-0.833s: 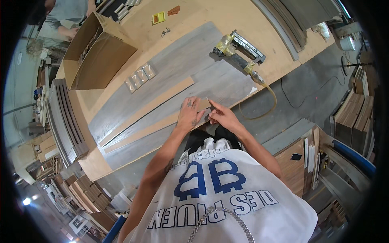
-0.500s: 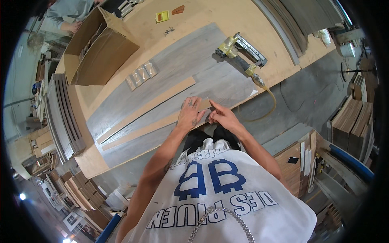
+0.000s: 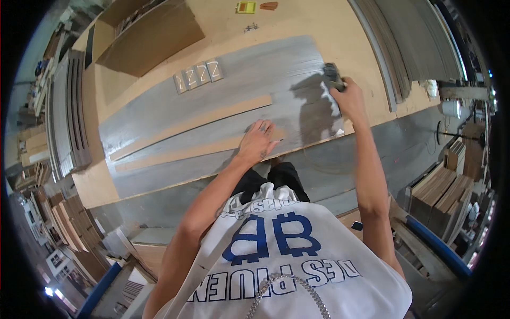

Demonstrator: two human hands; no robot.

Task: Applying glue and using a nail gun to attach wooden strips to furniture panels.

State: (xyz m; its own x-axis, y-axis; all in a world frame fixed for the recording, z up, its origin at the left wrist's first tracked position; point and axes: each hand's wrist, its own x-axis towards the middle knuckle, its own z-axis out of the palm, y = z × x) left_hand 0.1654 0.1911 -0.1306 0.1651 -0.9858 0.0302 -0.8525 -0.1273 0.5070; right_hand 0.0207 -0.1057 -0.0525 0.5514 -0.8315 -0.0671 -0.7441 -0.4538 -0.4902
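A grey wood-grain panel (image 3: 287, 58) lies on the workbench before me, with two tan strips on it that converge toward the left. My left hand (image 3: 257, 139) rests flat on the right part of the nearer strip (image 3: 186, 153), fingers together and thumb out. The farther strip (image 3: 196, 125) lies untouched beyond it. Over the panel's right end, my right hand (image 3: 348, 98) is closed around a pneumatic nail gun (image 3: 333, 76), held above the surface and casting a shadow. The fingers hide part of its handle.
Several small grey blocks with white marks (image 3: 197, 76) sit along the panel's far edge. A cardboard box (image 3: 154, 45) stands at the far left. Stacked boards (image 3: 66, 114) lie left, more long boards (image 3: 409, 48) right. A yellow case (image 3: 246, 7) is at the back.
My right hand has left the nearer strip, moved right and taken hold of the nail gun, which is now lifted and turned. My left hand stays on the strip. The view has shifted.
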